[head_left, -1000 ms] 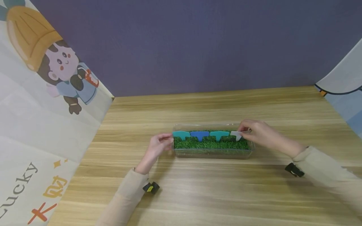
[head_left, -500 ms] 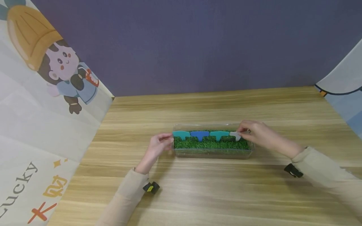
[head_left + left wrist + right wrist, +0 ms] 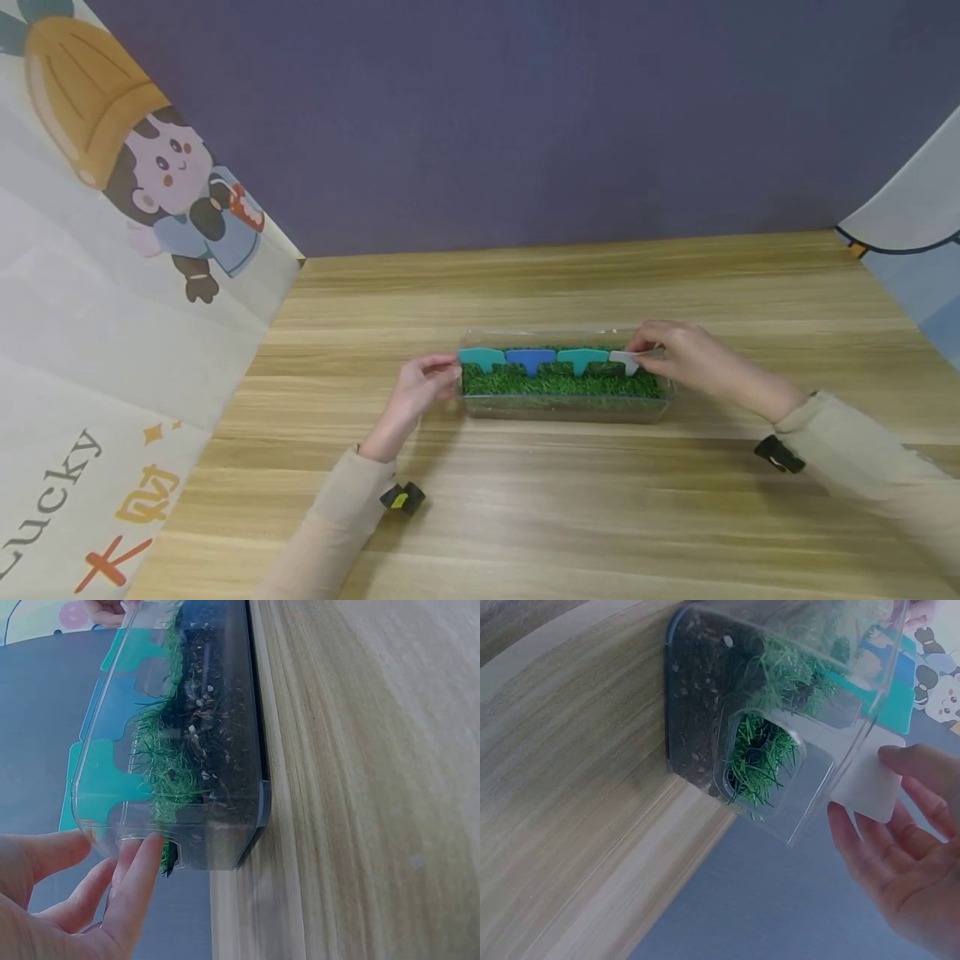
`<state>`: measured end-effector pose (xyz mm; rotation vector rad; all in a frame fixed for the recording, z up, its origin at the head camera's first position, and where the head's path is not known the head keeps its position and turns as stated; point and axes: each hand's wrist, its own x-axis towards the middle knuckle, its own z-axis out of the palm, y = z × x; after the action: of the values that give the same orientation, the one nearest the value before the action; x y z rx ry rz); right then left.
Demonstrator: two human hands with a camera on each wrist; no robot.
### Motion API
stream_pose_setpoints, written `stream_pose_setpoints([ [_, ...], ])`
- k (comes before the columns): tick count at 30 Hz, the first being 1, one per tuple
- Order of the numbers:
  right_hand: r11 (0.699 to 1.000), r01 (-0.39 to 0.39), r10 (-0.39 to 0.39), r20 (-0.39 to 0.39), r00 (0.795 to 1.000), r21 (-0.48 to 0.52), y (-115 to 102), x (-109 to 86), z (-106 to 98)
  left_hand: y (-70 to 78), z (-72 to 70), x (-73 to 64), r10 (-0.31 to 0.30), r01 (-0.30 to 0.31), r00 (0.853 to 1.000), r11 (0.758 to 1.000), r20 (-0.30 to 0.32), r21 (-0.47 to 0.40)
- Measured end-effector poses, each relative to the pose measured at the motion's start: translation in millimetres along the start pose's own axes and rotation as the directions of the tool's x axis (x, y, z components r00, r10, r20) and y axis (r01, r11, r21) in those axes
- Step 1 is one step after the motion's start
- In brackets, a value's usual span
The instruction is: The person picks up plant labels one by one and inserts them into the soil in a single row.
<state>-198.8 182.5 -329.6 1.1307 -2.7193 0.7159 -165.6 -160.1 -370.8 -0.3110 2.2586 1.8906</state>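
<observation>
A clear plastic planter box (image 3: pixel 566 407) holds green grass (image 3: pixel 547 383) over dark soil, visible through its wall in both wrist views. T-shaped plant labels stand in a row in the grass: a teal label (image 3: pixel 482 358) at the left, a blue label (image 3: pixel 530 360), another teal label (image 3: pixel 582 359) and a white label (image 3: pixel 622 358) at the right. My right hand (image 3: pixel 678 354) pinches the top of the white label between thumb and fingers, partly covering it. With thumb and fingertips, my left hand (image 3: pixel 420 387) grips the box's left end near its rim and end opening.
The box stands on a wood-grain table (image 3: pixel 540 508). Behind it rises a dark blue-purple panel (image 3: pixel 562 125). Printed cartoon sheets flank the table at left (image 3: pixel 97 333) and right. An oval opening (image 3: pixel 761 761) shows in the box's right end wall.
My right hand has shifted very slightly left, with the white label now sitting a touch closer to the second teal label. My left hand stays in place on the box's end.
</observation>
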Motion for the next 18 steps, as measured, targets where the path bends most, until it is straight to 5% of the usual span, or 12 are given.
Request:
stream_pose_setpoints([
  [7,0.999,-0.025,0.025,-0.025,0.999,0.029,-0.6,-2.4,-2.4,0.9,-0.8,2.5,-0.001,0.001,1.000,1.000,0.014,0.008],
  [18,1.000,-0.029,0.027,-0.164,0.986,-0.009,5.9,-20.0,-10.9,-3.9,-16.5,6.7,0.140,-0.161,0.978,0.978,0.152,0.135],
])
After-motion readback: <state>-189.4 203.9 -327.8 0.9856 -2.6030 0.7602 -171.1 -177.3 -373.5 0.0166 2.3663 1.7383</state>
